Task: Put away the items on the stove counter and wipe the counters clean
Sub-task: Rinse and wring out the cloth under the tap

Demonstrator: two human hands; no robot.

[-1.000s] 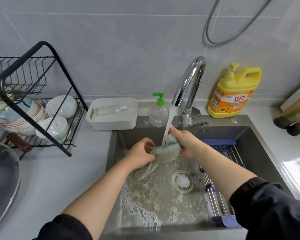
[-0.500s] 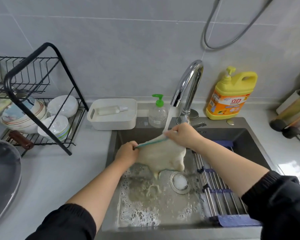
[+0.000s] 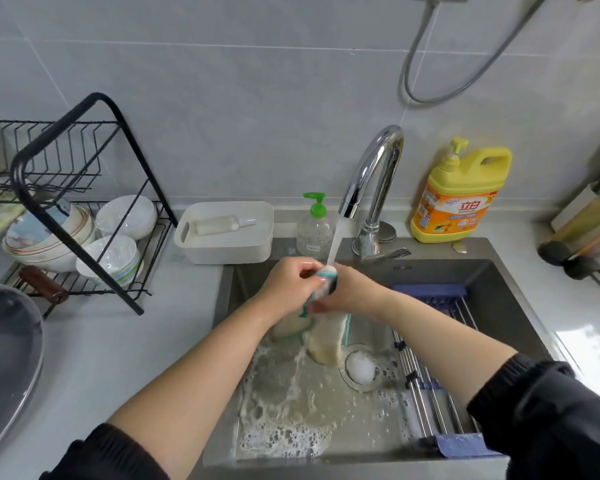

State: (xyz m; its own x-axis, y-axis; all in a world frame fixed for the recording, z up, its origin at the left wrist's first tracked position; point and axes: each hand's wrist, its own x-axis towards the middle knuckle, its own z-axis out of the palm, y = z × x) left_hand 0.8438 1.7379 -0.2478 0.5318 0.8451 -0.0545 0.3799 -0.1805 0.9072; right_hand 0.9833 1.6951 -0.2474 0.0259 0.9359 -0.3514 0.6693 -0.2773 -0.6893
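Note:
A beige cleaning cloth (image 3: 328, 336) with a teal edge hangs wet over the steel sink (image 3: 492, 278). My left hand (image 3: 286, 287) and my right hand (image 3: 352, 291) are pressed together, both gripping its bunched top under the running water from the chrome faucet (image 3: 371, 178). The cloth's lower ends dangle toward the drain (image 3: 359, 368). Murky, foamy water covers the sink floor.
A black dish rack (image 3: 80, 209) with bowls stands on the left counter, a glass lid (image 3: 4, 355) in front of it. A white tray (image 3: 226, 233), a soap pump bottle (image 3: 315, 226) and a yellow detergent jug (image 3: 461, 199) line the back. A roll-up drying rack (image 3: 430, 372) spans the sink's right side.
The cloth was stretched out between my hands half a second ago. Now both hands have come together under the stream and bunched its top, letting the rest hang down.

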